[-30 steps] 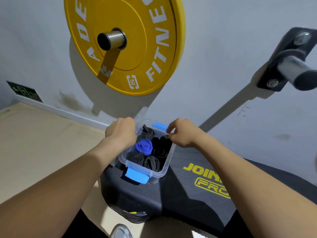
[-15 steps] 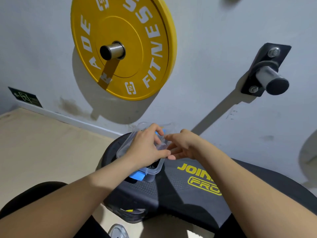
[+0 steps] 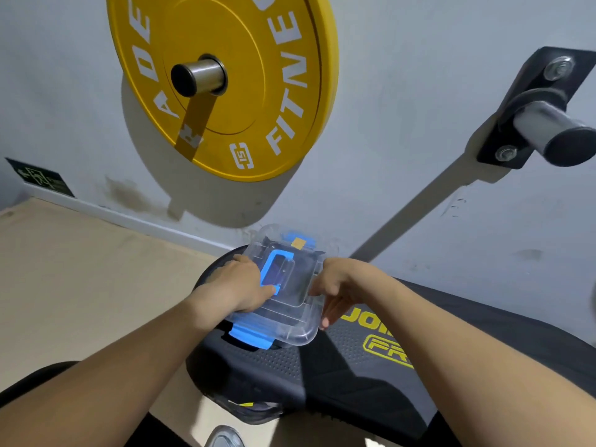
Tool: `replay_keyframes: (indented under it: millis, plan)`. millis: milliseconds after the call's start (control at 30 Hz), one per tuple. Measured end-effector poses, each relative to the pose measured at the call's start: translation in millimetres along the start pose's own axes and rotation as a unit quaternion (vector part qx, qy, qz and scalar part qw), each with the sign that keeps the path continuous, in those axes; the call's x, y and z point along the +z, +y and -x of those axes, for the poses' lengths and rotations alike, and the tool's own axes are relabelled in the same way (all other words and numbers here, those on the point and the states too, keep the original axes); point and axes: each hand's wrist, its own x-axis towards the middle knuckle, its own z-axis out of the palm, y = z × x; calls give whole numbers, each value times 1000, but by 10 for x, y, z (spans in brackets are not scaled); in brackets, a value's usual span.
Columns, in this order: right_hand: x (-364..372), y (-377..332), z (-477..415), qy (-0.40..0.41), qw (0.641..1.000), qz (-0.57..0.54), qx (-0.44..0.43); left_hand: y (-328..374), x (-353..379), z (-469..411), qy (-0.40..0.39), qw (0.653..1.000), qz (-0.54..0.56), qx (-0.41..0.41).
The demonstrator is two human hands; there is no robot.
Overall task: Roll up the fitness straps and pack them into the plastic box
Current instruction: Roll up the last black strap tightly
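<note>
Closing stage: the plastic box (image 3: 249,318), resting on the black bench pad (image 3: 274,366), carries its clear lid (image 3: 292,306), which the left hand (image 3: 240,285) presses down while the right hand (image 3: 335,285) curls round its edge; next, the blue latch (image 3: 251,336) probably needs snapping shut.

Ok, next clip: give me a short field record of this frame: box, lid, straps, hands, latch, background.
box: clear plastic box on the black bench pad
lid: clear lid lies on the box, blue handle on top
contents: straps only dim dark shapes through the lid; count unclear
left: left hand rests on the lid, thumb at the handle
right: right hand pinches the lid's right edge
latch: near blue latch sticks outward, apparently not snapped
background: yellow weight plate on a wall peg
</note>
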Motion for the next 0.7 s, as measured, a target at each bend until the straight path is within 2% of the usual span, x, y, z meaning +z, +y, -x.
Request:
replay_keyframes:
  millis: [100,167,300,400,567,633,700]
  plan:
    - [-90,-67,-22,49,998,-29,-29,-48,-64,-100,68,998,9,9]
    - [-42,-75,-39,50,998,-8,-21,-86,-111,-136,79,997,22,-6]
    - [104,-75,-183,34,998,54,8,-132,-73,-220,37,999,12,2]
    - [48,-66,-209,2,998,60,14,-213,-74,-254,28,999,20,2]
    - [-128,10,-303,-48,996,50,60,-413,-85,-350,-5,994,108,2]
    - [-122,-27,-361,3,997,42,67,-443,-79,-372,-25,992,122,-16]
    - [-163,-20,-425,89,994,28,54,-426,-71,-381,-54,990,124,-39]
